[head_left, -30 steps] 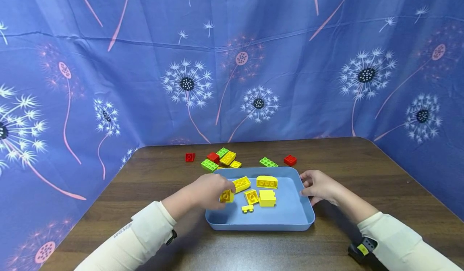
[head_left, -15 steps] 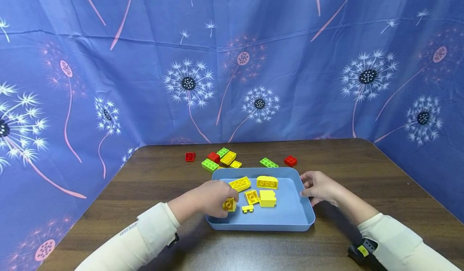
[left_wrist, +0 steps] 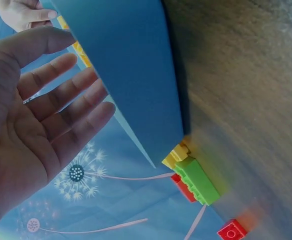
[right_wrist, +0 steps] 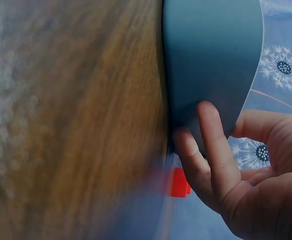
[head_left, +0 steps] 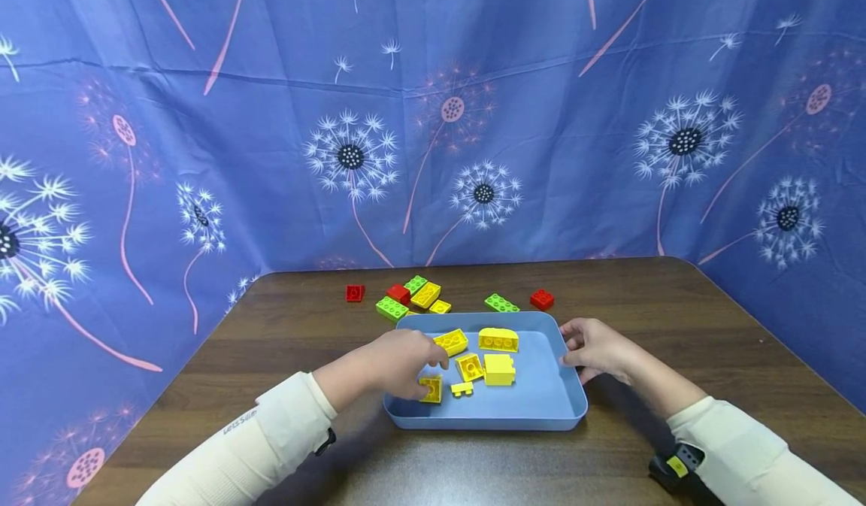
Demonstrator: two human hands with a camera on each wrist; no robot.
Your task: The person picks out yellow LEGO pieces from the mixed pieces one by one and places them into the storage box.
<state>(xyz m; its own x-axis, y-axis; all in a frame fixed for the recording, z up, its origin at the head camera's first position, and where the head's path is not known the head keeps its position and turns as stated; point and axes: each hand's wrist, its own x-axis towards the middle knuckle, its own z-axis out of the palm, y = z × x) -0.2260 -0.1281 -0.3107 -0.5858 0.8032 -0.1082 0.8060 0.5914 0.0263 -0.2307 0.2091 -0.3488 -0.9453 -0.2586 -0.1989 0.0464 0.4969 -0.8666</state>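
A blue tray on the table holds several yellow toy building bricks. My left hand reaches over its left side, fingers spread and relaxed, as the left wrist view also shows. Just under the thumb, a yellow brick lies hollow side up in the tray. Nearby are a small yellow brick, a square yellow brick, a yellow block, a rounded yellow brick and a long yellow brick. My right hand grips the tray's right wall, thumb over the rim and fingers outside.
Behind the tray at left lie a green brick, a red brick, a yellow brick and a red brick. Another green brick and red brick lie behind its right half. A patterned blue cloth hangs behind the table.
My left hand has lowered a yellow brick into the tray's front left part and let go of it, its fingers opening. My right hand has stayed on the tray's wall.
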